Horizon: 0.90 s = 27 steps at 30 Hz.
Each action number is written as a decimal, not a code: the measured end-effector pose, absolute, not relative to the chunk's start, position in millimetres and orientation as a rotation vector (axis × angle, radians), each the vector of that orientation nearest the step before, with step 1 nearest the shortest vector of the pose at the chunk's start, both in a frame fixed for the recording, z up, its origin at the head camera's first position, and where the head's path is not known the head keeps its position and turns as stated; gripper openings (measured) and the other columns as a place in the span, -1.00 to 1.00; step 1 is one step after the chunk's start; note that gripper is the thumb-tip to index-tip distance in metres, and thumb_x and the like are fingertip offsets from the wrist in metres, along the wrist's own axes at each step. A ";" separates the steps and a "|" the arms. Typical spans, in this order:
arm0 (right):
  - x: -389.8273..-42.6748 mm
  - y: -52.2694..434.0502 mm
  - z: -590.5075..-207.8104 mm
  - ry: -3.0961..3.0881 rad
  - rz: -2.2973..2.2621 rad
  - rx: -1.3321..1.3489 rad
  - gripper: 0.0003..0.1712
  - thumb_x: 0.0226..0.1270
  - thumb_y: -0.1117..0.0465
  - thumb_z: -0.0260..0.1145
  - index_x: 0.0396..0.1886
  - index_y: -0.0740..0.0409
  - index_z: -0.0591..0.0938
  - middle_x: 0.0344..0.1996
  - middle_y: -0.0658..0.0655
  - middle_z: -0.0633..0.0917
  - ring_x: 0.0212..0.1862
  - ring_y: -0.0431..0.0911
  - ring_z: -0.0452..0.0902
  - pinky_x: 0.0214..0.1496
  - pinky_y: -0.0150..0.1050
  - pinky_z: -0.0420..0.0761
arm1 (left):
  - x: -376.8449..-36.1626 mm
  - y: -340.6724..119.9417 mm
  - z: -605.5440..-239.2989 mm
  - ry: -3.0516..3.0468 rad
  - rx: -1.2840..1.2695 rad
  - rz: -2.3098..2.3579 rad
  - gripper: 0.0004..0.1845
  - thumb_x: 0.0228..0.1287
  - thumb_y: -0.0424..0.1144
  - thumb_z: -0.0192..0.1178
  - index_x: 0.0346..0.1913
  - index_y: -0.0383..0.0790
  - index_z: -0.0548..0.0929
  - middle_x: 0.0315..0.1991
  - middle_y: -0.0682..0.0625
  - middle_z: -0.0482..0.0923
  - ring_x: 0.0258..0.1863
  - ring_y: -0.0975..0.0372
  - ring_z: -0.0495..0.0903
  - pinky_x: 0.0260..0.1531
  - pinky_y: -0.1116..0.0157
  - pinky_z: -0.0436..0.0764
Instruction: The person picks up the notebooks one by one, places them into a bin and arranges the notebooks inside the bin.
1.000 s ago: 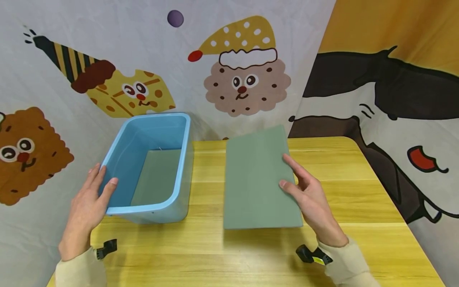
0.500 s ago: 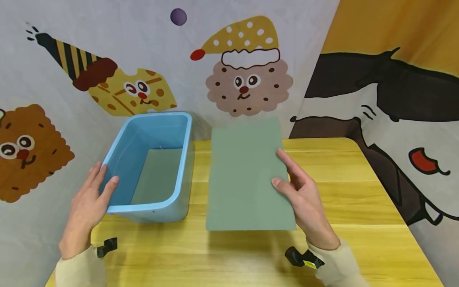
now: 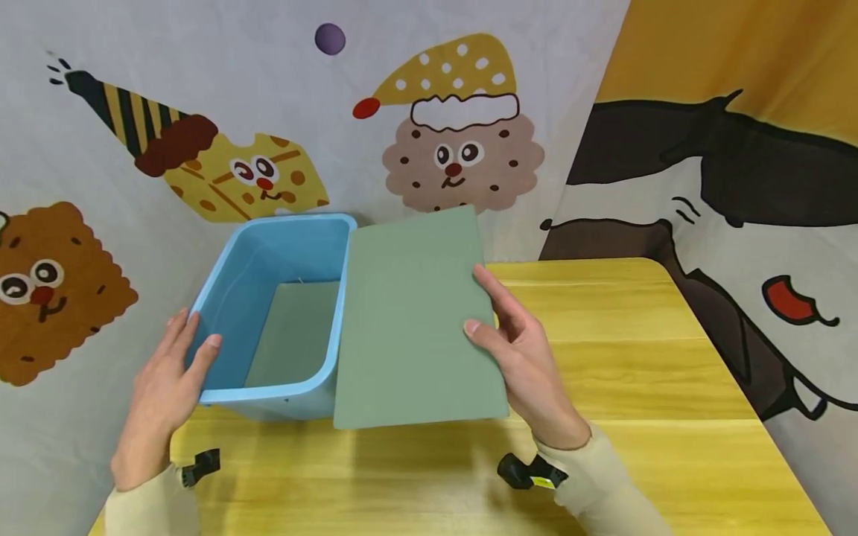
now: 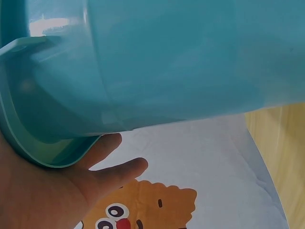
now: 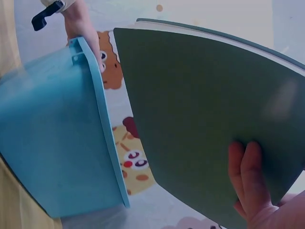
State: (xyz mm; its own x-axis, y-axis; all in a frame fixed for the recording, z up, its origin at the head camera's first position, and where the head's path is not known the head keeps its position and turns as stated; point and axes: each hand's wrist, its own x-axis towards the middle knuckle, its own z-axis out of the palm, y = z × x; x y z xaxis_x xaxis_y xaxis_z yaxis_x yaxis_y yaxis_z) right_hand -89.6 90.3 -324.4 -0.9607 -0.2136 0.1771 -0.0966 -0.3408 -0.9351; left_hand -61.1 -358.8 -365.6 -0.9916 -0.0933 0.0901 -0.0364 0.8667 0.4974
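My right hand [image 3: 529,365] holds a green-covered notebook [image 3: 415,320] by its right edge, thumb on top and fingers underneath. White page edges show between the notebook's covers in the right wrist view. Its left edge overlaps the right rim of a blue plastic bin [image 3: 340,298] in the head view. My left hand [image 3: 164,380] grips the bin's front left rim, with the thumb over the inner side and fingers [image 4: 121,172] along the outside. On the bin's floor lies another flat green item [image 3: 295,335], partly hidden by the front wall.
The bin stands at the left of a yellow wood-grain table [image 3: 623,357], close to a cartoon-printed cloth [image 3: 375,164] that hangs behind and to the left. The table's right edge slants beside more printed cloth.
My right hand has carried the notebook leftward, from over the table's middle to the bin's right rim. My left hand and the bin have stayed in place.
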 end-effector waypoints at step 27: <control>-116.9 -11.8 -323.4 1.802 -2.457 -0.470 -0.23 0.49 0.29 0.26 0.63 -0.09 0.29 0.59 -0.16 0.21 -0.61 -0.27 0.23 -0.26 -0.44 0.49 | -60.7 -356.9 -363.5 -2.937 0.159 -0.781 -0.24 0.70 0.16 -0.36 0.66 -0.30 -0.11 0.68 -0.23 -0.32 0.63 -0.22 -0.34 0.33 -0.53 -0.16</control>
State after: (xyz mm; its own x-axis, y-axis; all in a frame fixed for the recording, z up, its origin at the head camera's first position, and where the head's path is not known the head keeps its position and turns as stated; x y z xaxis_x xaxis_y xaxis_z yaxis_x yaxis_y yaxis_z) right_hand -116.9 -11.8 -323.4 -0.9519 -0.2245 0.2086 -0.1315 -0.3156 -0.9397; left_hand -60.7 -356.9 -363.5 -0.9897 -0.1258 0.0684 -0.0752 0.8630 0.4996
